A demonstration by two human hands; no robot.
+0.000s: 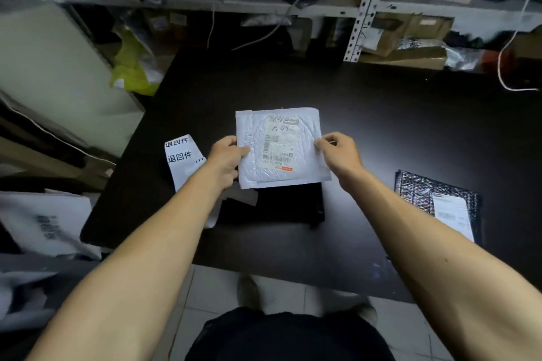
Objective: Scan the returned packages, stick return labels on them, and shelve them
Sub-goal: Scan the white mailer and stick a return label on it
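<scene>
Head view looks down on a matte black tabletop [381, 114] with rounded corners, and the things run from nine o'clock to three o'clock. At nine o'clock, off the tabletop's edge, lies a crumpled white plastic bag [44, 223] with blurred dark print. Just inside that edge a glossy strip of return labels [183, 157] curls over the surface, white paper with bold black characters, its lower end passing under the left forearm. The left hand [225, 160] grips the left edge of a white bubble mailer [280, 146], thumb on top and fingers curled beneath. This mailer sits at the centre of the view, square, padded, with a dimpled skin and flat taped borders; whether it touches the tabletop or is held just above it cannot be told. A creased paper shipping label [278, 145] with barcodes, handwriting and a small orange patch covers its middle. Below it, toward six o'clock, lies a flat black rectangular object [281, 202], its nature unclear. The right hand [337, 152] pinches the mailer's right edge between thumb and bent fingers. At four o'clock a black bubble mailer [422, 190] with a shiny pebbled texture rests on the tabletop, a white label on its near end. At twelve o'clock, perforated grey metal shelving [363, 6] holds cardboard boxes and bags.
</scene>
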